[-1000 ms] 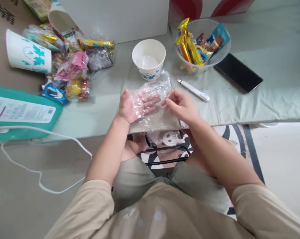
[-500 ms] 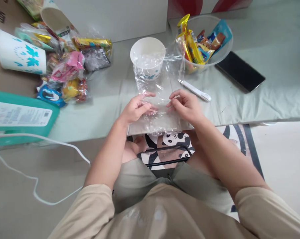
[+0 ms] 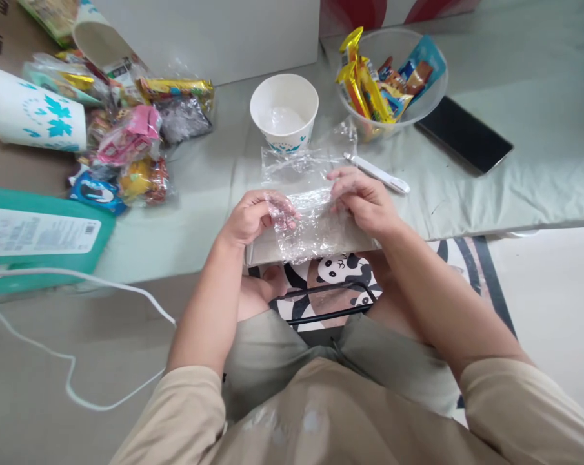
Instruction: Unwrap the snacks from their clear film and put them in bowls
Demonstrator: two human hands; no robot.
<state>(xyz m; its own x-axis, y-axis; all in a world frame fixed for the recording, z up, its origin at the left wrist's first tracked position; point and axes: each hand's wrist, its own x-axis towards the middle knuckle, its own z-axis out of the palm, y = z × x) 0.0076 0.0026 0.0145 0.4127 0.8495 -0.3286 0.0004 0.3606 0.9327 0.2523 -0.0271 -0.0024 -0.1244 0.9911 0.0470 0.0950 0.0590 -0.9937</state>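
A crinkled clear plastic bag (image 3: 311,223) stretches between my two hands at the table's front edge. My left hand (image 3: 260,216) is closed on its left side, and film covers some of the fingertips. On the other side my right hand (image 3: 362,197) pinches the bag between thumb and fingers. Just beyond the film stands a white paper cup (image 3: 284,116) with blue leaf prints, upright, with nothing plainly visible inside. A white pen-like utility knife (image 3: 377,173) lies right behind my right hand.
At the back right are a clear bowl (image 3: 439,87) of wrapped snacks and a black phone (image 3: 466,135). Several snack packets (image 3: 131,135) and a tipped paper cup (image 3: 35,113) lie left. A green container (image 3: 98,255) and white cable (image 3: 122,281) occupy the near left.
The bag's far end has come down off the paper cup toward me, and the film now lies gathered between my hands. My left hand has closed more around its side.
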